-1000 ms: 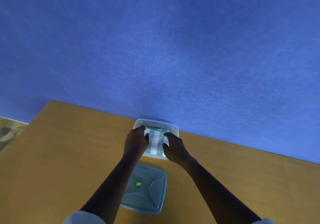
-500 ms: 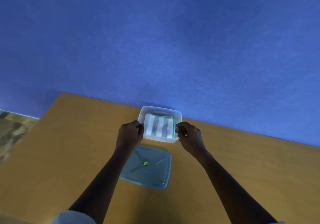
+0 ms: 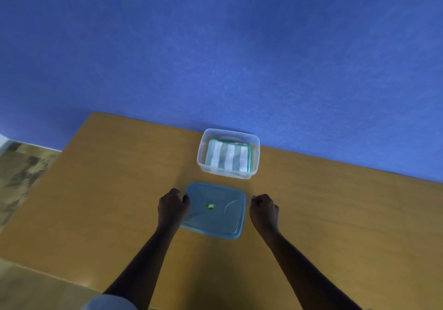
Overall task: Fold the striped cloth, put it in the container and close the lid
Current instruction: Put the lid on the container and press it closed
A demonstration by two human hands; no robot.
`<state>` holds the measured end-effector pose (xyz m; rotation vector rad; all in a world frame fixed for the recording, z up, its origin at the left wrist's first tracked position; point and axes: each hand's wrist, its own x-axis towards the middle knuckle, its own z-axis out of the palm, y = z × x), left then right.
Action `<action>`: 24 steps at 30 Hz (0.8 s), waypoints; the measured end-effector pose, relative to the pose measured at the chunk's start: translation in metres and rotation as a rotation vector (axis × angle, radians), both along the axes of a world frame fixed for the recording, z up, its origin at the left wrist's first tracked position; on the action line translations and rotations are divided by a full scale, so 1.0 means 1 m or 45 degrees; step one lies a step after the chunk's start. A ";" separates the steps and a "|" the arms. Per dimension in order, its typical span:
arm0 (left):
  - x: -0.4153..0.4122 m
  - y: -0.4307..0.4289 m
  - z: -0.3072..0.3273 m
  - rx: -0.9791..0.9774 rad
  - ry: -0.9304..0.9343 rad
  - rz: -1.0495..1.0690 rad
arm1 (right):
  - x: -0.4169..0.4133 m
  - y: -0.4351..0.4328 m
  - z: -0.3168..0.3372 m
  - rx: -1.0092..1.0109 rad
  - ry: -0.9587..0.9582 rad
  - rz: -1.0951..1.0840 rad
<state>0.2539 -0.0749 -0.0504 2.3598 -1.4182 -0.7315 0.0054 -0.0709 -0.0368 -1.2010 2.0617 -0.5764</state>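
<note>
The green-and-white striped cloth (image 3: 227,157) lies folded inside the clear plastic container (image 3: 225,175), which stands open at the table's far edge by the wall. The blue translucent lid (image 3: 215,210) lies flat on the table just in front of the container, with a small green sticker in its middle. My left hand (image 3: 172,205) rests against the lid's left edge with curled fingers; whether it grips the edge is hidden. My right hand (image 3: 263,207) sits a little to the right of the lid, fingers curled, apart from it and holding nothing.
The wooden table (image 3: 335,213) runs along a blue wall (image 3: 215,57). Its left edge drops to a patterned floor (image 3: 21,175). The table's near edge shows at the lower left.
Both hands let go of the container's sides and drew back toward me to either side of the lid. The cloth stays in the container. The camera view has tilted.
</note>
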 end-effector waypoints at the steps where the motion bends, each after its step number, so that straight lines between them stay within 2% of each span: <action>1: -0.001 0.003 -0.002 0.047 0.010 0.025 | 0.004 0.004 -0.005 0.084 -0.005 0.016; 5: -0.006 0.008 -0.005 0.129 0.071 0.084 | 0.015 0.014 -0.017 0.285 -0.086 0.042; 14: -0.004 0.003 0.001 0.212 0.138 0.160 | 0.017 0.004 -0.010 0.581 -0.430 -0.312; 20: 0.006 0.008 0.019 0.099 0.307 0.278 | -0.002 0.013 0.010 0.427 -0.862 -0.421; 24: 0.017 0.009 0.033 0.068 0.676 0.395 | -0.015 0.012 0.018 0.419 -0.969 -0.383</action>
